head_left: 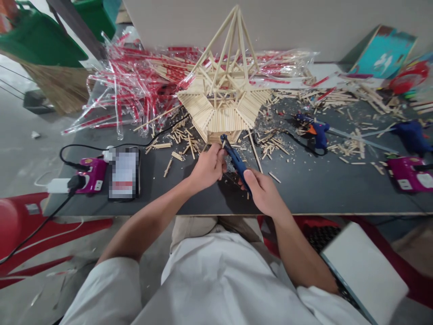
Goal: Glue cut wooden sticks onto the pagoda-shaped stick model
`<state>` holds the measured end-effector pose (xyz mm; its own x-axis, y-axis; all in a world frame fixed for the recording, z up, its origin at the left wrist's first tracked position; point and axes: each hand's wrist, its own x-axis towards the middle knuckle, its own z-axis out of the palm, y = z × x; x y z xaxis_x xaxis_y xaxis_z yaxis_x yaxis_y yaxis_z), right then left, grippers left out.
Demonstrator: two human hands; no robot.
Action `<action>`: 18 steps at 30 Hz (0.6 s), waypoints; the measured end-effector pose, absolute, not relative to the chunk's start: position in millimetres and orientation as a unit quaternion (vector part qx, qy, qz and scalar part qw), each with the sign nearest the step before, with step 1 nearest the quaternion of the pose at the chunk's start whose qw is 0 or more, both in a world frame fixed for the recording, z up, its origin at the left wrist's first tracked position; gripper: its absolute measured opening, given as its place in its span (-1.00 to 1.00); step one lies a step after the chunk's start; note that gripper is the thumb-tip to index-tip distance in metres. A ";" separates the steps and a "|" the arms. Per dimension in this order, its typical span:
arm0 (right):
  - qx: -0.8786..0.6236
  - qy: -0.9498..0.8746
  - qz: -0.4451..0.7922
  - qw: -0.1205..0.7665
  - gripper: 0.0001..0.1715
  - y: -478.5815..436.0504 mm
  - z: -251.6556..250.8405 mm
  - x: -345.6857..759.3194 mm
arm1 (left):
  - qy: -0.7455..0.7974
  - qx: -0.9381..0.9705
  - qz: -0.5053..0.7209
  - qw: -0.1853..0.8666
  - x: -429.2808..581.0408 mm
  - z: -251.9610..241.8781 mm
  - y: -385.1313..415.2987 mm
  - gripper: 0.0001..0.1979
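Note:
My left hand (209, 168) is closed in a pinch just in front of a wooden-stick model (233, 118), a thin wooden stick apparently between its fingers, mostly hidden. My right hand (262, 189) grips blue-handled pliers (237, 159), whose dark tip points up and left, right beside my left fingertips. The model stands on the dark table, with tilted stick panels around a low base and tall sticks meeting in a peak. Whether the pliers' jaws touch the stick I cannot tell.
Cut stick pieces (189, 137) litter the table. Plastic-wrapped stick bundles (142, 85) lie behind, left. A blue glue gun (318, 131) and its cable lie right, another blue glue gun (411, 135) farther right. A phone (124, 174) and purple power strip (93, 175) sit left, another power strip (409, 174) right.

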<state>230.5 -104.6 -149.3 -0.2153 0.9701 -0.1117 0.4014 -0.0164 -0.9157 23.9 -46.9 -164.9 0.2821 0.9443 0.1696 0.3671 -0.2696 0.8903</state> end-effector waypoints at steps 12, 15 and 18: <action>-0.541 -0.636 0.460 0.302 -0.34 -103.1 -142.5 229.7 | 0.455 0.721 0.375 0.364 20.8 -164.3 -45.0 -0.69; -0.545 -0.648 0.443 0.296 -0.33 -103.7 -141.1 228.9 | 0.451 0.720 0.378 0.368 19.9 -164.2 -44.0 -0.68; -0.548 -0.656 0.429 0.292 -0.33 -104.0 -141.1 228.2 | 0.451 0.713 0.380 0.378 20.5 -164.3 -43.7 -0.67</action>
<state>228.2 -104.0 -141.1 -0.2293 0.9694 -0.0873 0.4693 0.0315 -0.8825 20.5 -43.7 -164.3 0.3030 0.9315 0.2012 0.3560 -0.3065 0.8828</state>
